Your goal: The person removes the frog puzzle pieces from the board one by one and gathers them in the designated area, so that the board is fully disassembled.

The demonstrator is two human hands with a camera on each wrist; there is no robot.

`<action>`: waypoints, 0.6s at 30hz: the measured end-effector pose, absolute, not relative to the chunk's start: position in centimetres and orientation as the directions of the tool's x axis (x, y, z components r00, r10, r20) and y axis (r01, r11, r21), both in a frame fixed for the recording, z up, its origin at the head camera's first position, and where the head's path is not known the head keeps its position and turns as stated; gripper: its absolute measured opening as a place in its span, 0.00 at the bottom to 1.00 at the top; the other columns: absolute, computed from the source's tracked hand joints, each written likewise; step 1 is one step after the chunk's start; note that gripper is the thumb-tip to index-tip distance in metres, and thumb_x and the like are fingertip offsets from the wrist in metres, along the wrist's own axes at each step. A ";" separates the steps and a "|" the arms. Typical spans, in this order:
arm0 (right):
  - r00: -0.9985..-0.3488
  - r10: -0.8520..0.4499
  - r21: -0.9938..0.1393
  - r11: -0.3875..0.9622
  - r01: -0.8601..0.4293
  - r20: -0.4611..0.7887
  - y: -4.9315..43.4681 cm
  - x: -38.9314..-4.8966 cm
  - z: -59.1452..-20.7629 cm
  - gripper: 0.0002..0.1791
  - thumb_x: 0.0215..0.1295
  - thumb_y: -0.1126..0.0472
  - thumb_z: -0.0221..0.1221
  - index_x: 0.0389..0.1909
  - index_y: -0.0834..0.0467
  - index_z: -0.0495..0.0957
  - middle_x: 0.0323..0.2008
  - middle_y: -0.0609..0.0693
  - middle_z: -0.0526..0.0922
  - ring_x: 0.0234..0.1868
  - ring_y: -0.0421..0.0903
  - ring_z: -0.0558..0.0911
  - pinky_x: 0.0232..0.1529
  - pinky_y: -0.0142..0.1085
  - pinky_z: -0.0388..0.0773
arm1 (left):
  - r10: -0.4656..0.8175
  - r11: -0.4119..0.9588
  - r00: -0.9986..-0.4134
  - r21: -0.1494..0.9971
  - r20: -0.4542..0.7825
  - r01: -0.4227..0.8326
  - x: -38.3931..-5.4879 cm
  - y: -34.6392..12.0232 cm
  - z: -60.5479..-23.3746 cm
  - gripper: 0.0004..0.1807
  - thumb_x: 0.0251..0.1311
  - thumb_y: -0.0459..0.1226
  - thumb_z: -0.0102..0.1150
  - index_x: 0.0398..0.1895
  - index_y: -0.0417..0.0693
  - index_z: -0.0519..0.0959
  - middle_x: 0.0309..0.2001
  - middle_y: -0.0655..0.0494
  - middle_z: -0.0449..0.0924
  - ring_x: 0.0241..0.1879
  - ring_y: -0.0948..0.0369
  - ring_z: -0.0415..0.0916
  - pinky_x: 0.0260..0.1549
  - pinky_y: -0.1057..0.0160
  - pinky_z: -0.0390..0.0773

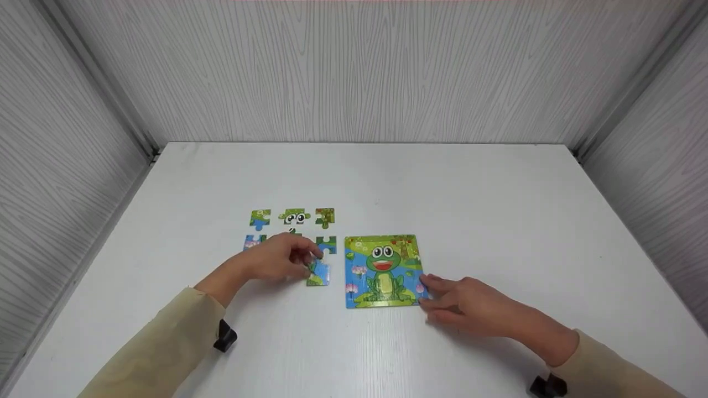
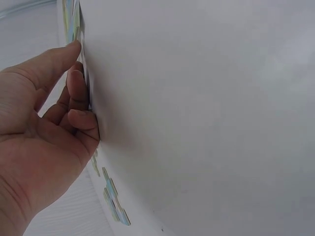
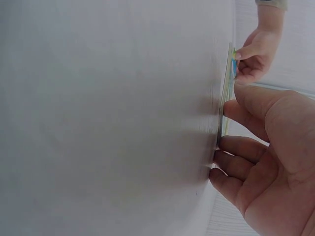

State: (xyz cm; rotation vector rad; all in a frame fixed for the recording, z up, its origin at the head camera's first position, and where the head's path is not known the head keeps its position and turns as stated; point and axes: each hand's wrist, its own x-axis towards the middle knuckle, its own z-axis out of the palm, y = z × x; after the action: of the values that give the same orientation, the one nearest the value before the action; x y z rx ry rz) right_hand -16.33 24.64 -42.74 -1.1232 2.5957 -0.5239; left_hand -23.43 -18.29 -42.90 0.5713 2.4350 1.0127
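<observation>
My left hand (image 1: pixel 279 257) pinches a blue and green puzzle piece (image 1: pixel 319 275) at the lower right of a group of loose pieces. Thumb and index finger lie at that piece's edges, and the hand covers some pieces beneath it. Just to the right lies a square frog puzzle board (image 1: pixel 383 271), its picture whole and facing up. Along the board's right edge rest the fingertips of my right hand (image 1: pixel 475 307), fingers loosely bent. The right wrist view shows that hand (image 3: pixel 275 152) against the board's thin side, with the left hand (image 3: pixel 257 54) beyond.
Several loose pieces sit in rows left of the board, among them one with frog eyes (image 1: pixel 295 216), a tree piece (image 1: pixel 325 216) and a green-blue corner piece (image 1: pixel 260 218). They lie on a white table (image 1: pixel 376 177) with grained panels (image 1: pixel 359 72) behind and at both sides.
</observation>
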 end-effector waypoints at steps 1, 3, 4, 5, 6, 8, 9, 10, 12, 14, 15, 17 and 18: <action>-0.666 -0.739 -0.425 0.637 -0.643 -0.099 24.6 -16.3 -42.7 0.21 0.79 0.47 0.61 0.66 0.51 0.83 0.75 0.58 0.70 0.73 0.56 0.73 0.62 0.55 0.77 | 0.525 0.646 -0.818 0.736 -0.235 0.203 -23.4 -18.3 -42.9 0.17 0.66 0.35 0.72 0.57 0.55 0.86 0.42 0.56 0.81 0.45 0.55 0.75 0.47 0.58 0.75; -0.668 -0.737 -0.423 0.641 -0.640 -0.105 24.6 -16.3 -42.7 0.22 0.79 0.46 0.61 0.66 0.50 0.83 0.76 0.57 0.70 0.74 0.56 0.73 0.62 0.55 0.78 | 0.526 0.646 -0.818 0.735 -0.232 0.207 -23.4 -18.2 -42.9 0.17 0.66 0.34 0.72 0.56 0.55 0.86 0.42 0.56 0.80 0.44 0.55 0.74 0.46 0.57 0.75; -0.668 -0.736 -0.424 0.642 -0.639 -0.107 24.6 -16.3 -42.7 0.22 0.79 0.46 0.61 0.66 0.50 0.83 0.76 0.57 0.70 0.74 0.56 0.73 0.62 0.55 0.78 | 0.529 0.644 -0.817 0.735 -0.230 0.210 -23.4 -18.2 -42.9 0.16 0.66 0.34 0.72 0.56 0.55 0.86 0.41 0.56 0.80 0.44 0.55 0.74 0.46 0.57 0.75; -0.667 -0.737 -0.424 0.641 -0.640 -0.108 24.6 -16.3 -42.6 0.22 0.79 0.46 0.60 0.66 0.50 0.83 0.76 0.57 0.70 0.73 0.56 0.73 0.62 0.55 0.78 | 0.531 0.643 -0.816 0.736 -0.229 0.212 -23.4 -18.1 -42.9 0.16 0.66 0.34 0.72 0.56 0.54 0.86 0.41 0.56 0.80 0.44 0.55 0.74 0.46 0.57 0.74; -0.666 -0.738 -0.424 0.640 -0.641 -0.107 24.6 -16.3 -42.6 0.22 0.79 0.46 0.60 0.66 0.50 0.83 0.76 0.57 0.70 0.73 0.56 0.73 0.62 0.55 0.78 | 0.531 0.645 -0.816 0.733 -0.230 0.214 -23.3 -18.1 -42.9 0.16 0.66 0.34 0.72 0.56 0.54 0.86 0.41 0.56 0.80 0.44 0.55 0.74 0.46 0.57 0.74; -0.665 -0.740 -0.427 0.638 -0.641 -0.107 24.5 -16.3 -42.6 0.22 0.79 0.46 0.61 0.66 0.50 0.83 0.76 0.57 0.70 0.73 0.56 0.73 0.62 0.55 0.78 | 0.532 0.651 -0.814 0.727 -0.234 0.216 -23.3 -18.1 -42.9 0.16 0.65 0.34 0.73 0.55 0.55 0.86 0.42 0.56 0.79 0.44 0.55 0.74 0.46 0.56 0.75; -0.664 -0.740 -0.427 0.637 -0.642 -0.107 24.5 -16.3 -42.6 0.22 0.79 0.46 0.60 0.66 0.50 0.83 0.76 0.57 0.70 0.73 0.56 0.73 0.62 0.56 0.78 | 0.532 0.654 -0.813 0.724 -0.236 0.219 -23.3 -18.0 -42.9 0.16 0.65 0.34 0.73 0.55 0.56 0.86 0.42 0.56 0.79 0.44 0.55 0.73 0.47 0.56 0.75; -0.662 -0.742 -0.426 0.636 -0.644 -0.106 24.6 -16.3 -42.6 0.22 0.79 0.46 0.60 0.66 0.50 0.83 0.76 0.57 0.70 0.73 0.56 0.73 0.61 0.55 0.78 | 0.534 0.656 -0.812 0.721 -0.236 0.222 -23.2 -18.0 -42.9 0.16 0.65 0.34 0.72 0.55 0.56 0.87 0.42 0.56 0.79 0.45 0.55 0.73 0.47 0.56 0.75; -0.662 -0.742 -0.426 0.636 -0.644 -0.106 24.6 -16.3 -42.6 0.22 0.79 0.46 0.61 0.66 0.51 0.83 0.76 0.57 0.70 0.73 0.56 0.73 0.61 0.55 0.78 | 0.537 0.662 -0.809 0.713 -0.237 0.230 -23.2 -18.0 -42.9 0.17 0.65 0.34 0.72 0.55 0.57 0.87 0.42 0.56 0.79 0.45 0.56 0.73 0.47 0.56 0.74; -0.664 -0.739 -0.430 0.639 -0.638 -0.112 24.6 -16.3 -42.7 0.22 0.79 0.47 0.61 0.67 0.51 0.82 0.76 0.57 0.69 0.74 0.56 0.73 0.62 0.55 0.78 | 0.541 0.662 -0.807 0.710 -0.235 0.238 -23.3 -17.9 -42.9 0.16 0.65 0.34 0.72 0.55 0.57 0.87 0.42 0.56 0.79 0.45 0.56 0.73 0.47 0.56 0.74; -0.664 -0.739 -0.431 0.638 -0.639 -0.110 24.6 -16.3 -42.7 0.22 0.79 0.47 0.61 0.66 0.51 0.82 0.76 0.57 0.69 0.73 0.56 0.73 0.61 0.55 0.78 | 0.544 0.661 -0.806 0.710 -0.233 0.242 -23.3 -17.9 -42.9 0.16 0.65 0.34 0.72 0.55 0.57 0.87 0.42 0.56 0.78 0.44 0.56 0.73 0.46 0.56 0.74; -0.668 -0.734 -0.439 0.642 -0.629 -0.118 24.5 -16.3 -42.7 0.22 0.78 0.47 0.62 0.66 0.51 0.82 0.76 0.56 0.69 0.74 0.55 0.72 0.62 0.55 0.78 | 0.549 0.662 -0.804 0.707 -0.230 0.250 -23.3 -17.9 -43.0 0.16 0.65 0.35 0.72 0.55 0.57 0.87 0.41 0.55 0.78 0.44 0.56 0.72 0.46 0.56 0.74; -0.670 -0.732 -0.441 0.644 -0.624 -0.121 24.5 -16.3 -42.6 0.22 0.78 0.47 0.62 0.66 0.51 0.82 0.76 0.56 0.69 0.74 0.55 0.72 0.62 0.55 0.77 | 0.551 0.661 -0.803 0.707 -0.228 0.253 -23.3 -17.9 -43.0 0.16 0.65 0.35 0.72 0.55 0.56 0.87 0.41 0.55 0.78 0.44 0.56 0.72 0.45 0.56 0.73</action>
State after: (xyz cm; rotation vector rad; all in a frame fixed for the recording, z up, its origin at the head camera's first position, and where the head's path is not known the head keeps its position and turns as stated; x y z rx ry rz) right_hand -16.32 24.48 -42.63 -1.0915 2.5774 -0.5325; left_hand -23.32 -17.93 -42.98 0.6295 2.4518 0.9514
